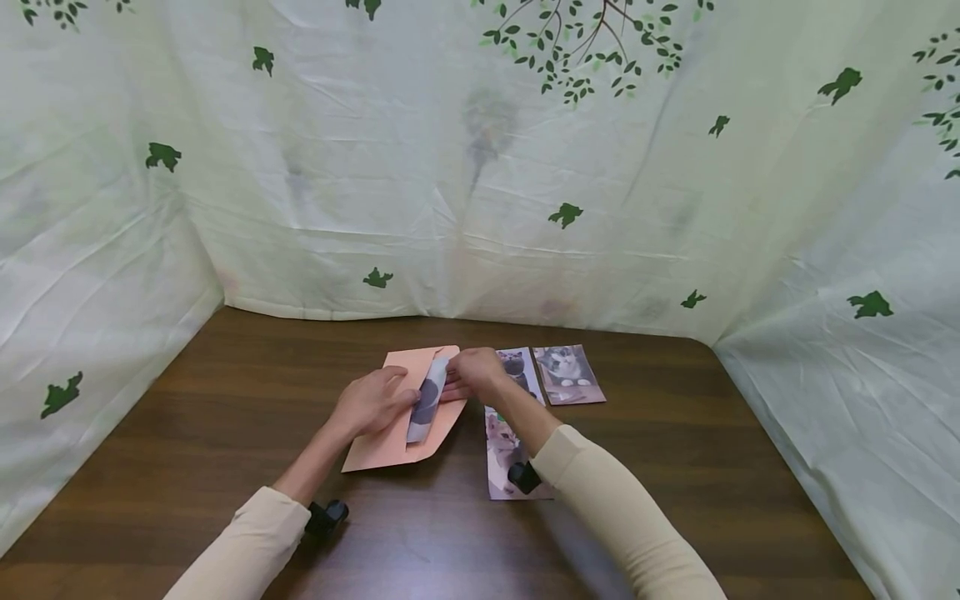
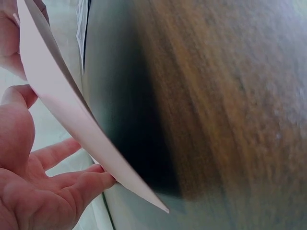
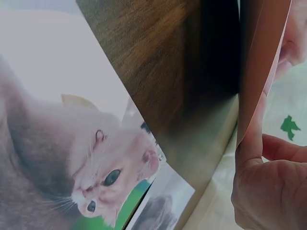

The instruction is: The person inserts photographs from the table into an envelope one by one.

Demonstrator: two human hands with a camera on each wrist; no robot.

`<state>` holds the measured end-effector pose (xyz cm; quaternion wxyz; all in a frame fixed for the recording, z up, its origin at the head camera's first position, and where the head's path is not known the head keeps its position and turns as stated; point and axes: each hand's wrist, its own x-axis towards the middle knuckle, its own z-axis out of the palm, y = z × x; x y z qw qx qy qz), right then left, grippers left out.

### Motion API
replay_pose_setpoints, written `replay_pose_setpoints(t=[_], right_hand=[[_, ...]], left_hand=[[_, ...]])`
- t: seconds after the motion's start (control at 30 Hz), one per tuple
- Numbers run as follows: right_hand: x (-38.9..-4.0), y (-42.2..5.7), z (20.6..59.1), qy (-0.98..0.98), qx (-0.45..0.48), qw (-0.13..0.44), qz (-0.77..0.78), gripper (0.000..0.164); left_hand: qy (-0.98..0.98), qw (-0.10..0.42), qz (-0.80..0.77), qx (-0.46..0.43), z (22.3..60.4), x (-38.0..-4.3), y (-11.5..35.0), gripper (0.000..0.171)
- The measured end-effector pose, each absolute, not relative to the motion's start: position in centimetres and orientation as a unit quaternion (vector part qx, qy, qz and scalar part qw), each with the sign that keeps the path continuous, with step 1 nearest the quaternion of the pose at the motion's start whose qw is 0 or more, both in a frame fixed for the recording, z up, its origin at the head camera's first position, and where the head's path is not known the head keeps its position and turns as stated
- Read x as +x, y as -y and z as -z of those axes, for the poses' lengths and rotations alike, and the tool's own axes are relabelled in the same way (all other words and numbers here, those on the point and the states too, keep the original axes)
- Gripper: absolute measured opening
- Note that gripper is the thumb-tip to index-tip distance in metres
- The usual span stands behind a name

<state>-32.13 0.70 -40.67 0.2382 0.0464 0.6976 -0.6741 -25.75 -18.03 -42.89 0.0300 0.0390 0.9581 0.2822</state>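
We are finding a peach envelope (image 1: 371,452) near the centre of the frame, tilting off the surface (image 1: 420,542). A grey-white print (image 1: 426,408) is lying in its mouth, its long axis running steeply from lower left to upper right, roughly parallel to that mouth; we are judging this alignment the governing relation. The left hand (image 1: 373,402) is gripping the envelope, one digit just beside the print's middle. The right hand (image 1: 480,375) is meeting the print's upper end and is the nearer to it; whether it is pinching print or envelope, we cannot tell. Right of centre, a cat print (image 1: 501,458) and a smaller print (image 1: 568,375) are lying flat.
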Motion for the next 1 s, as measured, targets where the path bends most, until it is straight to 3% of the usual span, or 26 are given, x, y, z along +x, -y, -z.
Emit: replay_pose_setpoints(t=[0.63,1.0], right_hand=[[-31.9,0.7,41.3,-0.703,0.049,0.218,0.676,0.014],[-31.8,1.0,41.4,-0.704,0.05,0.226,0.672,0.017]], left_hand=[[-0.956,0.039,-0.289,0.028,42.9,-25.8,18.1,0.062],[-0.957,0.041,-0.285,0.031,42.8,-25.8,18.0,0.061]])
